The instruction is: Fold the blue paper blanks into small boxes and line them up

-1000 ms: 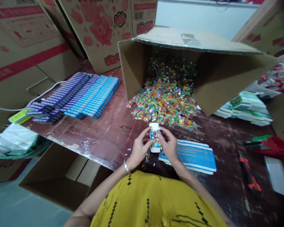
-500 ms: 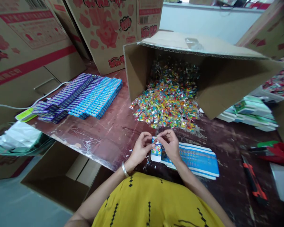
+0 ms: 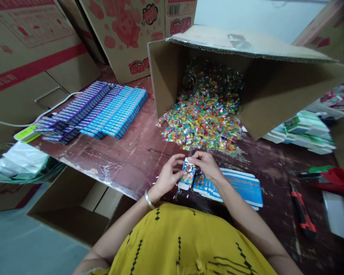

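Observation:
Between my two hands is a small blue printed carton (image 3: 188, 172), tilted, with a white flap at its lower end. My left hand (image 3: 171, 175) grips the carton's left side between thumb and fingers. At the carton's top end, the fingers of my right hand (image 3: 205, 165) pinch the edge. Beneath my right wrist lies a fanned row of flat blue cartons (image 3: 243, 187) on the table. Just beyond my hands is a heap of small clear-wrapped colourful candies (image 3: 203, 122), spilling out of a cardboard box (image 3: 278, 91) lying on its side.
Stacked blue boxes (image 3: 123, 110) and purple boxes (image 3: 83, 103) stand at the left of the table (image 3: 123, 160). A red-and-black utility knife (image 3: 304, 214) lies at right, below green-white cartons (image 3: 306, 130). An open cardboard box (image 3: 74, 210) sits below the table's left edge.
The carton has tilted, its top leaning right, and the fingers of my left hand have spread slightly. My right hand has moved a little to the carton's top edge. The view has shifted slightly.

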The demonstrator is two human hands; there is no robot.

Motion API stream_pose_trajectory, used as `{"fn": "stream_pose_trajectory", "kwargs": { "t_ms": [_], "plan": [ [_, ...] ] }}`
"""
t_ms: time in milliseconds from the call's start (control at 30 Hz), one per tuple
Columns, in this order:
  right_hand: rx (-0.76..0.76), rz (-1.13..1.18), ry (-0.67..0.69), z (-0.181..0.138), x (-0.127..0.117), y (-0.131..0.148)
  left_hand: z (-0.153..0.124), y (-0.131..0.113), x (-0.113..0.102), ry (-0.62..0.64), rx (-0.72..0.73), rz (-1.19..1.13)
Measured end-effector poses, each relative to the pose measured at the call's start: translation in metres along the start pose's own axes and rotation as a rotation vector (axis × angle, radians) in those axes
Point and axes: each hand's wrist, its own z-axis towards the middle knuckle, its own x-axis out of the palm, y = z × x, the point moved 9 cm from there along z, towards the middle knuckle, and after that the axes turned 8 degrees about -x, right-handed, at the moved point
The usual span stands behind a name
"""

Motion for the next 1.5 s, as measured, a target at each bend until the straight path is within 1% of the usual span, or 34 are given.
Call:
{"fn": "stream_pose_trajectory", "kwargs": {
  "t_ms": [67, 167, 233, 300, 333, 367, 400, 433, 500, 533, 567, 600, 633, 667, 733, 800, 900, 967, 1000, 1033, 1067, 1100, 1133, 1167, 1200, 1267, 1333, 1400, 1500],
  "plan": [
    [-0.080, -0.097, -0.021, -0.002, -0.002, 0.008, 0.000, -0.001, -0.001, 0.000, 0.017, 0.005],
    [-0.245, -0.234, -0.054, -0.011, 0.001, 0.027, 0.000, 0.001, -0.003, 0.000, 0.008, -0.029],
    [-0.310, -0.260, -0.024, -0.018, 0.007, 0.036, 0.000, 0.006, -0.003, 0.000, -0.028, -0.073],
    [-0.331, -0.269, 0.052, -0.021, 0.012, 0.039, 0.001, 0.010, -0.003, -0.005, -0.056, -0.113],
    [-0.330, -0.286, 0.075, -0.020, 0.009, 0.038, 0.002, 0.012, -0.004, -0.015, -0.063, -0.133],
    [-0.322, -0.323, 0.062, -0.017, -0.002, 0.036, 0.003, 0.014, -0.008, -0.039, -0.070, -0.154],
    [-0.307, -0.390, 0.005, -0.013, -0.020, 0.033, 0.005, 0.016, -0.013, -0.072, -0.079, -0.172],
    [-0.286, -0.486, -0.101, -0.010, -0.046, 0.030, 0.007, 0.018, -0.019, -0.113, -0.091, -0.185],
    [-0.223, -0.790, -0.406, -0.009, -0.113, 0.027, 0.010, 0.024, -0.031, -0.187, -0.127, -0.185],
    [-0.168, -0.961, -0.514, -0.010, -0.142, 0.024, 0.011, 0.026, -0.036, -0.211, -0.151, -0.179],
    [-0.112, -1.097, -0.567, -0.009, -0.167, 0.020, 0.012, 0.029, -0.039, -0.222, -0.176, -0.177],
    [-0.063, -1.184, -0.562, -0.006, -0.185, 0.013, 0.012, 0.032, -0.040, -0.224, -0.203, -0.186],
    [-0.032, -1.229, -0.519, -0.002, -0.198, 0.006, 0.012, 0.035, -0.041, -0.221, -0.230, -0.207],
    [-0.022, -1.243, -0.486, 0.001, -0.207, 0.000, 0.011, 0.037, -0.040, -0.214, -0.254, -0.239],
    [-0.027, -1.237, -0.423, 0.006, -0.214, -0.008, 0.010, 0.040, -0.034, -0.174, -0.292, -0.317],
    [-0.046, -1.224, -0.404, 0.007, -0.214, -0.009, 0.010, 0.042, -0.024, -0.092, -0.320, -0.384],
    [-0.071, -1.213, -0.445, 0.002, -0.210, 0.002, 0.009, 0.043, -0.011, 0.026, -0.333, -0.393],
    [-0.120, -1.161, -0.522, -0.006, -0.203, 0.018, 0.010, 0.042, -0.009, 0.026, -0.295, -0.312],
    [-0.162, -1.074, -0.562, -0.010, -0.196, 0.027, 0.011, 0.041, -0.009, 0.014, -0.273, -0.266],
    [-0.216, -0.938, -0.594, -0.015, -0.187, 0.037, 0.012, 0.040, -0.007, 0.007, -0.255, -0.231],
    [-0.269, -0.745, -0.603, -0.019, -0.174, 0.044, 0.013, 0.039, -0.004, 0.013, -0.243, -0.210],
    [-0.301, -0.551, -0.580, -0.021, -0.158, 0.050, 0.013, 0.038, 0.001, 0.030, -0.235, -0.200],
    [-0.312, -0.406, -0.518, -0.021, -0.138, 0.055, 0.014, 0.037, 0.006, 0.054, -0.226, -0.194],
    [-0.316, -0.312, -0.464, -0.021, -0.118, 0.060, 0.015, 0.035, 0.012, 0.080, -0.211, -0.184],
    [-0.322, -0.266, -0.421, -0.022, -0.099, 0.065, 0.016, 0.032, 0.016, 0.100, -0.189, -0.171],
    [-0.322, -0.261, -0.339, -0.021, -0.067, 0.073, 0.016, 0.025, 0.023, 0.121, -0.139, -0.147],
    [-0.314, -0.327, -0.276, -0.019, -0.048, 0.074, 0.014, 0.018, 0.026, 0.131, -0.096, -0.138],
    [-0.339, -0.458, -0.240, -0.017, -0.039, 0.075, 0.013, 0.013, 0.026, 0.126, -0.064, -0.120],
    [-0.448, -0.667, -0.181, -0.015, -0.030, 0.080, 0.011, 0.009, 0.021, 0.080, -0.040, -0.066]
  ]
}}
